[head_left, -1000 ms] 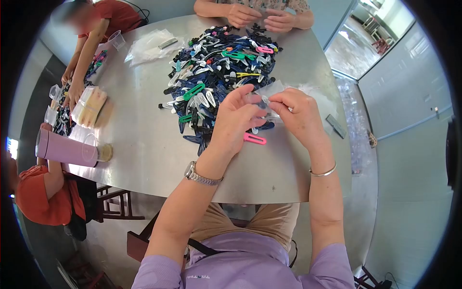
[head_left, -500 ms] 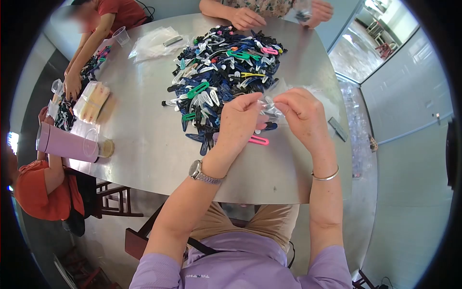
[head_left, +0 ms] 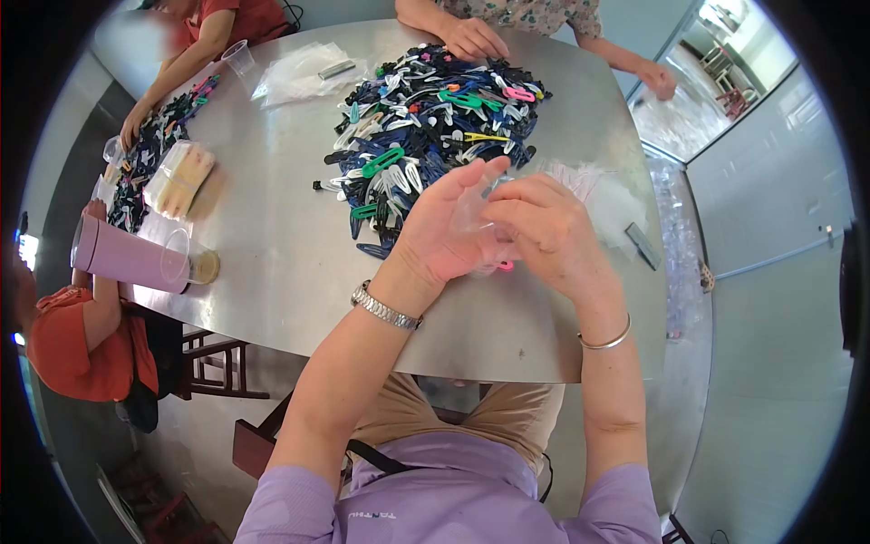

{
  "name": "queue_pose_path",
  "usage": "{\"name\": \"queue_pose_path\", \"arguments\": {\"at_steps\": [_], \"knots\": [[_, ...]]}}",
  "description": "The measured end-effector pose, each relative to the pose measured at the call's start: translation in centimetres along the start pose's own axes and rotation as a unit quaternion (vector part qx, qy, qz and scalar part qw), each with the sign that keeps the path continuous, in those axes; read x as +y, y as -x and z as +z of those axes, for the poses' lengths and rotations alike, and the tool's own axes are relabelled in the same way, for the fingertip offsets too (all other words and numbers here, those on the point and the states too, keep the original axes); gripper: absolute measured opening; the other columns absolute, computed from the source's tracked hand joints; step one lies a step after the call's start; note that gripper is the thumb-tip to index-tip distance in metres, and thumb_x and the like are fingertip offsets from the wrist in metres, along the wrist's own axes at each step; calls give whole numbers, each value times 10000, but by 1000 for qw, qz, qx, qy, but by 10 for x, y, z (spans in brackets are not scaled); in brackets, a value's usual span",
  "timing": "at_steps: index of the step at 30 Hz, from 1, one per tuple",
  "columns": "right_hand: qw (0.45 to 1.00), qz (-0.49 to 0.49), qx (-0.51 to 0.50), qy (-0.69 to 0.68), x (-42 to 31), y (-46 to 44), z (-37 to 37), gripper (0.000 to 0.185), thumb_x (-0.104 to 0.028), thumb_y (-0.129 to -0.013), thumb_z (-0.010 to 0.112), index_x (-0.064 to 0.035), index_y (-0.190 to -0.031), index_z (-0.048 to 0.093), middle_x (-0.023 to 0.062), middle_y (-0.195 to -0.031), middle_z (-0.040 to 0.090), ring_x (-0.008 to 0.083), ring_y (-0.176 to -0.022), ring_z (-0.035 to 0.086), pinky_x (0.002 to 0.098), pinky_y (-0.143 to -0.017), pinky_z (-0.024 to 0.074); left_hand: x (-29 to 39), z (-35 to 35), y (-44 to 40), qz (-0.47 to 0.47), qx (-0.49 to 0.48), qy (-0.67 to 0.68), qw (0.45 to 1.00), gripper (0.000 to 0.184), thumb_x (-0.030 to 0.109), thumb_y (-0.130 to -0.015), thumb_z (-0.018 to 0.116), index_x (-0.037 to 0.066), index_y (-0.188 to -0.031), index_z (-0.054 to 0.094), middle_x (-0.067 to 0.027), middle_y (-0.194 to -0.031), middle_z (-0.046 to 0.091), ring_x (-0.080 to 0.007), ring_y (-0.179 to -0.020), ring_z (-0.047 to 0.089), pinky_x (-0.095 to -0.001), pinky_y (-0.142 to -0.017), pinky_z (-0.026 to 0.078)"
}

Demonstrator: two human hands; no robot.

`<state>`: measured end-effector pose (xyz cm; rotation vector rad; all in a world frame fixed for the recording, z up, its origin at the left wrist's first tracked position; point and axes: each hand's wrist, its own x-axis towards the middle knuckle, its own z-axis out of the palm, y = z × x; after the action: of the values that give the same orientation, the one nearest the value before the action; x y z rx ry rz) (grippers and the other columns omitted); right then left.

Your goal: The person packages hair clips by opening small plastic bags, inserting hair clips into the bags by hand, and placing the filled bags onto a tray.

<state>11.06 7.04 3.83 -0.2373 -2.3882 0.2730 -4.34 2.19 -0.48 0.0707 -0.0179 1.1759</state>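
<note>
In front of my chest, over the near edge of the hair clip pile (head_left: 435,118), my two hands meet around a small clear plastic bag (head_left: 471,214). My left hand (head_left: 453,222) cups the bag, palm turned towards me, with its thumb and fingers around it. Closed fingers of my right hand (head_left: 544,227) pinch the bag from the right side. The bag's contents are hard to make out. Part of a pink hair clip (head_left: 505,266) shows just below the hands. The clips are mostly navy, black and white, with some green, pink and yellow ones.
Flat plastic bags (head_left: 304,77) lie at the back left, more bags (head_left: 616,213) at the right beside a grey metal bar (head_left: 642,246). A purple tumbler (head_left: 127,257), a bundle in plastic (head_left: 178,179) and a second clip pile (head_left: 168,127) are left. Other people sit around the metal table (head_left: 281,272).
My left hand has turned its palm up and opened out around the bag, and my right hand has moved left over it. The person opposite has swung an arm out past the table's right edge.
</note>
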Motion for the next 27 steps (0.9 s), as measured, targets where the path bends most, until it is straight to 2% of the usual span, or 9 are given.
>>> {"name": "queue_pose_path", "arguments": {"at_steps": [3,5,9,11,15,17,23,27], "knots": [[1000,-9,17,-7,6,-1,1,241,50,-653,618,-39,-875,653,98,-919,633,273,-828,592,349,-685,497,-2,8,1,45,49,-52,996,304,291,-940,490,130,-1198,504,-127,-1076,553,-288,-913,586,-512,-756,487],[997,19,74,-13,6,-1,3,239,-54,-656,676,-62,-895,661,71,-888,633,253,-796,594,346,-720,490,1,-1,0,69,44,-56,995,260,266,-931,509,128,-1152,526,-125,-1079,555,-276,-894,581,-480,-742,494],[993,68,23,-93,-10,-5,-6,273,8,-679,662,-16,-951,651,115,-998,631,288,-876,586,360,-759,487,3,5,3,136,61,-89,985,227,239,-926,524,124,-1121,533,-118,-1097,552,-273,-897,576,-446,-724,503],[999,35,20,-6,-17,-8,-3,302,-26,-682,672,-26,-983,642,110,-1014,631,291,-896,588,382,-808,472,2,8,2,167,87,-79,979,231,237,-921,540,128,-1123,528,-111,-1112,548,-277,-932,571,-422,-715,510],[998,34,7,59,-15,-4,8,323,-46,-697,670,-42,-1018,631,104,-1012,632,291,-915,590,389,-816,464,4,0,1,180,92,-74,977,256,247,-914,557,130,-1139,517,-114,-1141,534,-272,-946,566,-413,-722,502],[996,24,14,79,-11,-3,11,317,-38,-708,661,-50,-1023,624,95,-1002,634,287,-909,593,380,-796,464,6,0,2,178,99,-59,977,231,262,-955,475,114,-1105,568,-195,-1159,561,-311,-962,606,-462,-818,523],[992,53,16,110,-10,-3,14,278,-37,-712,666,-46,-987,626,85,-979,639,280,-881,597,381,-773,464,-5,11,0,237,147,-112,954,301,318,-923,534,132,-1156,496,-194,-1256,474,-334,-1075,536,-442,-832,500],[996,55,34,65,-5,-1,9,309,-50,-682,694,-41,-984,629,93,-1007,633,286,-911,591,383,-797,461,0,12,5,247,130,-116,953,354,362,-924,518,133,-1186,456,-191,-1274,448,-356,-1097,514,-441,-814,503]]}}
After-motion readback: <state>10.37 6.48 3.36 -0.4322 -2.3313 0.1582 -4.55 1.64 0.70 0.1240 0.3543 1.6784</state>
